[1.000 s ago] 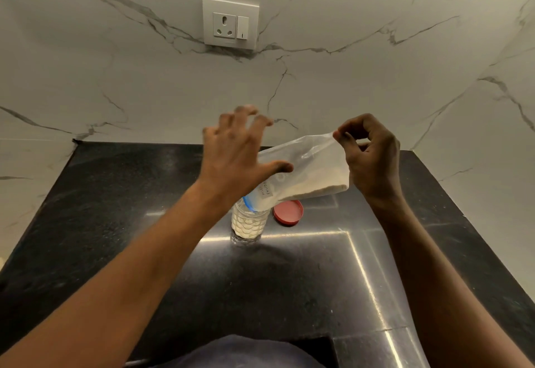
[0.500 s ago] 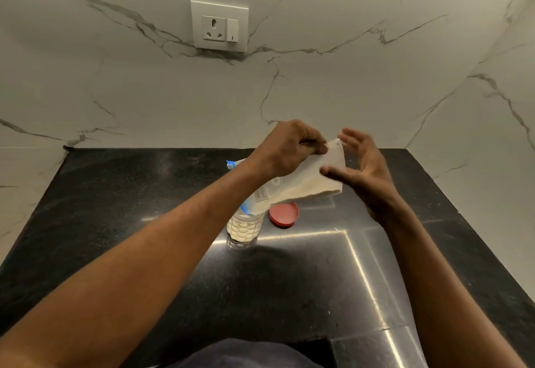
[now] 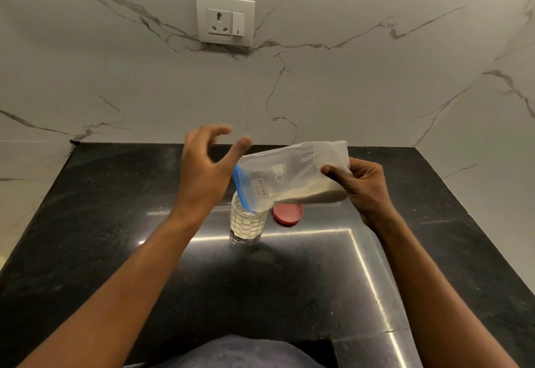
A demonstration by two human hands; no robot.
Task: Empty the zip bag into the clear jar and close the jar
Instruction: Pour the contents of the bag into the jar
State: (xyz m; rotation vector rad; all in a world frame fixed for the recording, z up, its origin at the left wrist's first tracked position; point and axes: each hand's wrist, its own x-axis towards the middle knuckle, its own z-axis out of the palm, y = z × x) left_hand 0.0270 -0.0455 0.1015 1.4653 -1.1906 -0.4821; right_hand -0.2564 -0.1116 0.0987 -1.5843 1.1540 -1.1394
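Seen from a head-worn camera looking down, the right hand [image 3: 362, 186] is closed around the bottom end of a clear zip bag [image 3: 292, 176], thumb across the near face and fingers behind it. The left hand [image 3: 204, 170] is spread wide open in the air just left of the bag, fingers curled loosely, holding nothing; whether its thumb brushes the bag's corner cannot be told. The bag is mostly see-through, with a blue zip strip [image 3: 241, 191] along its mouth, a small white handwritten label, and pale powder [image 3: 307, 194] gathered along its lower edge. Its long axis runs left to right, tilted so the mouth points down and to the left into the top of the clear jar [image 3: 249, 224]. The jar stands upright on the black stone countertop [image 3: 115, 222], holding pale powder of its own. A red lid [image 3: 288, 214] lies flat on the counter just right of the jar, beneath the bag.
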